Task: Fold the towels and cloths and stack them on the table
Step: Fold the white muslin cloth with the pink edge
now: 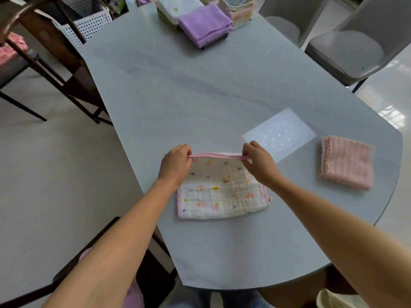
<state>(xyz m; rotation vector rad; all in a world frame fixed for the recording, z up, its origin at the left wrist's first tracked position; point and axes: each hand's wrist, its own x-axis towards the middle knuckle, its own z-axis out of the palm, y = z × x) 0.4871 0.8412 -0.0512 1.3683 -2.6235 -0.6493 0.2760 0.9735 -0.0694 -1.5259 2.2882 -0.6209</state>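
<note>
Pinching the far pink-trimmed edge of the white printed cloth with my left hand and right hand, one at each corner; it lies on the near grey table, folded pink towel to its right, purple stack far

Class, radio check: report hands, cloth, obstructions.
Left hand and right hand pinch the printed cloth at its far corners. Mid-fold on table. Nothing obstructing.

Towels on the grey table

A white, pink-edged cloth with coloured spots lay near the front edge, its far hem raised; a folded pink towel lay flat to its right, folded purple cloths stacked far back.
</note>
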